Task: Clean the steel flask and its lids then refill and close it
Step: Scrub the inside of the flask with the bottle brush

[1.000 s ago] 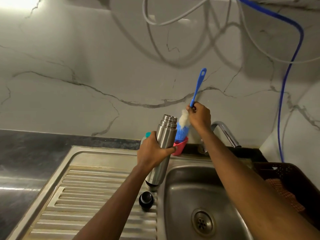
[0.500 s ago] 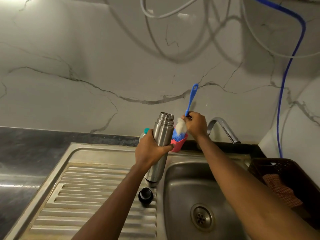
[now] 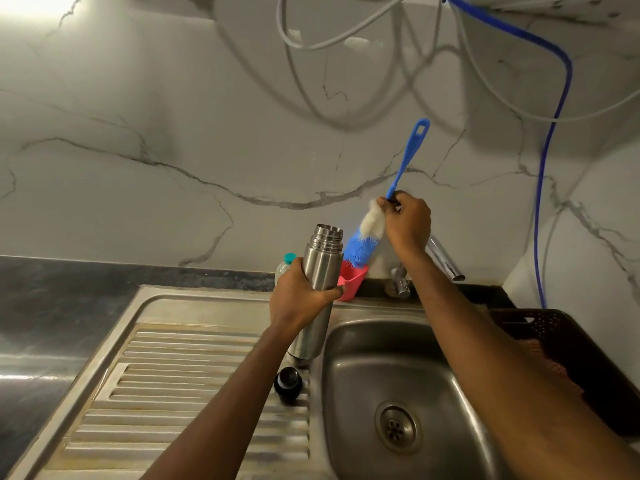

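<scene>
I gripped the flask in my left hand, my right hand pinching the brush at its one o'clock; centring the bristles over the mouth seemed wisest.

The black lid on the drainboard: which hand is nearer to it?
Left. The left hand grips the steel flask just above the black lid; the right hand is higher, by the wall, gripping the bottle brush.
</scene>
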